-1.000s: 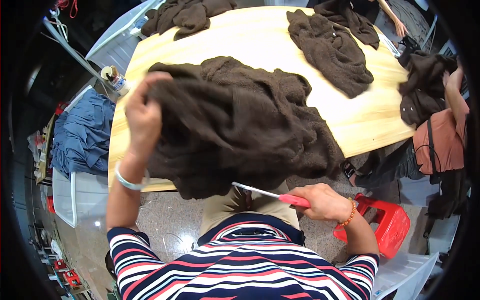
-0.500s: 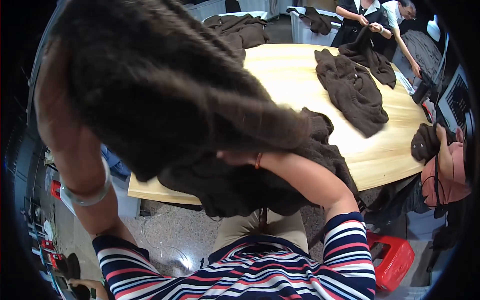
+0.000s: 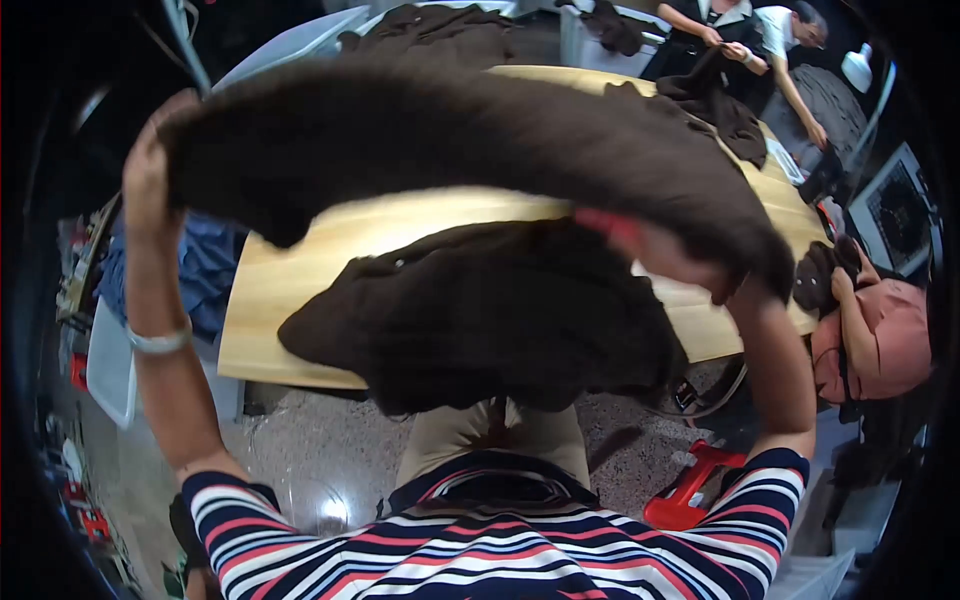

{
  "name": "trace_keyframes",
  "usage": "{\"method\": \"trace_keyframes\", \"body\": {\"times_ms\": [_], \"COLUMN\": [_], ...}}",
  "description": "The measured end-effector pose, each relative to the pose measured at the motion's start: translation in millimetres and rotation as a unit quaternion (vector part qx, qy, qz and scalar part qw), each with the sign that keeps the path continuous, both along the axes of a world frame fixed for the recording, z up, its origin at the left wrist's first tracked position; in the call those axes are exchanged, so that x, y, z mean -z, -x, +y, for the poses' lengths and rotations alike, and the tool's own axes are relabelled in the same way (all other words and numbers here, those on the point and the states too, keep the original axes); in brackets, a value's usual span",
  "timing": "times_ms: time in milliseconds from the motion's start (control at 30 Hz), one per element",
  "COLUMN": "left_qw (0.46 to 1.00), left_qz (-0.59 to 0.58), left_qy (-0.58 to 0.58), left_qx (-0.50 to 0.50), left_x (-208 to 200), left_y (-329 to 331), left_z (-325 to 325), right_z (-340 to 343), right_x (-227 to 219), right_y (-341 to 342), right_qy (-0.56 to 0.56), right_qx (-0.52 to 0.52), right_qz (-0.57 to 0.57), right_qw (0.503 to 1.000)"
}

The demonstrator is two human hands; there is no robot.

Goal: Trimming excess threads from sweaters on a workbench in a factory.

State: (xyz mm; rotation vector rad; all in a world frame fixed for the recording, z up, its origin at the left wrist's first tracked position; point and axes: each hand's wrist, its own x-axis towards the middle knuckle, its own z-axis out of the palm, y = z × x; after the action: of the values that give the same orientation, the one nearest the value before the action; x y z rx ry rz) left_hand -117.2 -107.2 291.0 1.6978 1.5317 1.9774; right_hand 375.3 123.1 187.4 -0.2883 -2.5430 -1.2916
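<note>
A dark brown knit garment [image 3: 450, 130] is stretched in the air over the table, blurred by motion. At its left end my left hand [image 3: 150, 165] is closed on the cloth. My right hand [image 3: 675, 255] is raised beneath the right end, with cloth draped over the wrist; its fingers are smeared and there is a reddish patch at their tips. Below lies a second dark brown knit garment [image 3: 490, 310], heaped on the light wood table [image 3: 270, 330] and hanging over the near edge. A small pale spot shows on its upper left.
Several brown garments lie along the far side and in bins [image 3: 610, 45]. Two people work at the far right; a person in pink [image 3: 875, 340] handles a brown garment [image 3: 820, 275] at the right edge. Blue cloth [image 3: 205, 270] sits left; a red stool [image 3: 690, 490] stands lower right.
The lifted garment has swung from a bunched mass at upper left to a wide span across the table. My right hand has moved up and right; my left hand stays raised at the left.
</note>
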Motion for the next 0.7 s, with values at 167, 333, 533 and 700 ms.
{"method": "trace_keyframes", "body": {"times_ms": [167,333,533,700], "left_qw": [0.835,0.930,0.858,0.853], "left_qz": [0.192,0.171,0.430,0.433], "left_qy": [0.448,0.324,0.265,0.279], "left_qx": [-0.255,-0.023,0.098,0.089], "left_x": [161,207,221,257], "left_y": [28,-118,-278,-283], "left_z": [-9,44,124,149], "right_z": [-82,-69,29,117], "right_x": [57,5,14,75], "right_y": [-53,-56,-112,-157], "right_qy": [-0.050,0.887,0.753,0.622], "right_qx": [-0.081,0.012,0.171,0.371], "right_qz": [0.004,-0.006,0.340,0.347], "right_qw": [0.995,0.461,0.537,0.595]}}
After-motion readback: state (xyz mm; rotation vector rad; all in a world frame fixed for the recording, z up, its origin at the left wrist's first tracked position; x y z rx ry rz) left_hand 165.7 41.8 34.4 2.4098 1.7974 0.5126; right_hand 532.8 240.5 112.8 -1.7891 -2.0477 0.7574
